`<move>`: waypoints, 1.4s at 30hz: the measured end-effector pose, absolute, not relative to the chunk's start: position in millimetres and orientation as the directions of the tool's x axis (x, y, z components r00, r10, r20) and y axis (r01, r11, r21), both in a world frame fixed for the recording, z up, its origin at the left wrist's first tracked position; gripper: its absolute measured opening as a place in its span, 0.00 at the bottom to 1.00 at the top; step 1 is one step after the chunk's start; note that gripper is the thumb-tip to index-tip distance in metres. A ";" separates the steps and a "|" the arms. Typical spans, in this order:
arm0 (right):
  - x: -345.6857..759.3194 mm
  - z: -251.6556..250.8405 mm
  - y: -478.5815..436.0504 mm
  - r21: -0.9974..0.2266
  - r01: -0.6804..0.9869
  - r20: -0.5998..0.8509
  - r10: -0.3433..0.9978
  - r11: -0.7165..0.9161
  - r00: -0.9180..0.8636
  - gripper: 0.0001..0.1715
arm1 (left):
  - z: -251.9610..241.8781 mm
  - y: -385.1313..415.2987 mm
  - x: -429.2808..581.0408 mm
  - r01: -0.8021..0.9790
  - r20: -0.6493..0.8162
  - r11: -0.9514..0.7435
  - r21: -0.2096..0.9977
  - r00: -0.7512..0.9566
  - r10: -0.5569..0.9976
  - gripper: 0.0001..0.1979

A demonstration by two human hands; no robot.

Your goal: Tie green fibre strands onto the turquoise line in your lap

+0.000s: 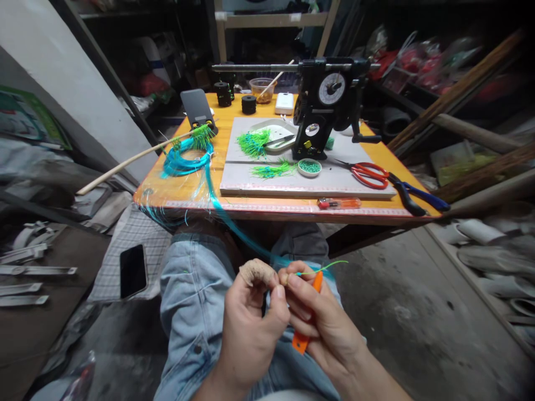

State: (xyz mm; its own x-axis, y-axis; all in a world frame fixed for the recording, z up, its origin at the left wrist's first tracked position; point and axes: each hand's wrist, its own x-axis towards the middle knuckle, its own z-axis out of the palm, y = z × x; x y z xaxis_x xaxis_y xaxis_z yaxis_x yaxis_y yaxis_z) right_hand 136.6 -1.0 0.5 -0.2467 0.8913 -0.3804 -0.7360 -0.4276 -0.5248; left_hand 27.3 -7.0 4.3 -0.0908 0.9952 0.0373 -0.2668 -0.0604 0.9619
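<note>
Over my lap, my left hand (251,323) is closed in a pinch, its index finger wrapped in tan tape, gripping a blue line (217,209) that runs up to a blue coil (184,161) on the orange table (188,192). My right hand (317,323) is closed round an orange-handled tool (307,334) and pinches a thin green strand (326,270) against the left hand's fingertips. Both hands touch just above my jeans (188,301).
On the table stand a black winding machine with a dial (326,106), a grey board (334,178), green strand bundles (254,142), a dish of green beads (310,166), red scissors (370,174), blue pliers (418,197), a lighter (338,203). A phone (132,271) lies left on cloth.
</note>
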 end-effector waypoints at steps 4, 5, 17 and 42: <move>136.9 -0.7 -1.8 -0.523 -0.737 -0.379 0.892 -0.427 -0.248 0.10 | 3.9 -7.6 27.5 -0.253 0.037 -0.060 0.966 -0.092 0.995 0.07; 137.0 -0.8 -1.9 -0.523 -0.738 -0.377 0.892 -0.428 -0.250 0.10 | 3.7 -7.6 27.3 -0.250 0.038 -0.060 0.966 -0.094 0.995 0.07; 135.8 2.2 -2.1 -0.547 -0.720 -0.376 0.894 -0.427 -0.244 0.12 | 5.3 -6.9 27.1 -0.226 0.045 -0.066 0.972 -0.093 0.995 0.07; 141.0 2.9 -3.0 -0.820 -0.486 -0.303 0.950 -0.301 -0.077 0.14 | -8.2 -3.2 3.9 0.209 0.443 -0.419 0.883 -0.079 0.893 0.13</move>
